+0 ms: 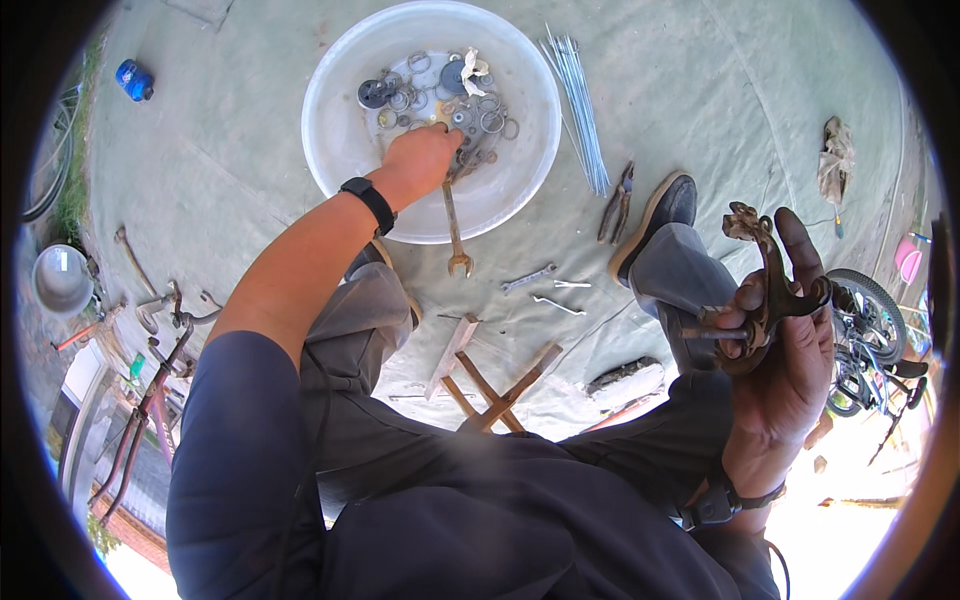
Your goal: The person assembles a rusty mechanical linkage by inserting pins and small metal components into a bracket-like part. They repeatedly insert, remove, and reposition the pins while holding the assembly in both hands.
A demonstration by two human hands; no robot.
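My left hand [422, 160] reaches into a wide, pale plastic basin [323, 150], its fingers bent down among small metal parts. An open-end wrench [455, 228] runs out from under those fingers and over the near rim; the fingertips are partly hidden. Rings, washers, nuts and dark round pieces [374, 94] lie on the basin's floor. Raised at the right, my right hand [790, 345] is closed around a rusty, forked metal part [772, 275] with curved arms and a bolt sticking out to the left.
On the green ground sheet lie a bundle of thin metal rods [578, 115], pliers [619, 205] and smaller wrenches [528, 279]. A wooden stand [495, 405] is between my legs. Bicycle parts [150, 390] lie at the left, a small bicycle [865, 340] at the right, and a blue bottle [134, 80] far left.
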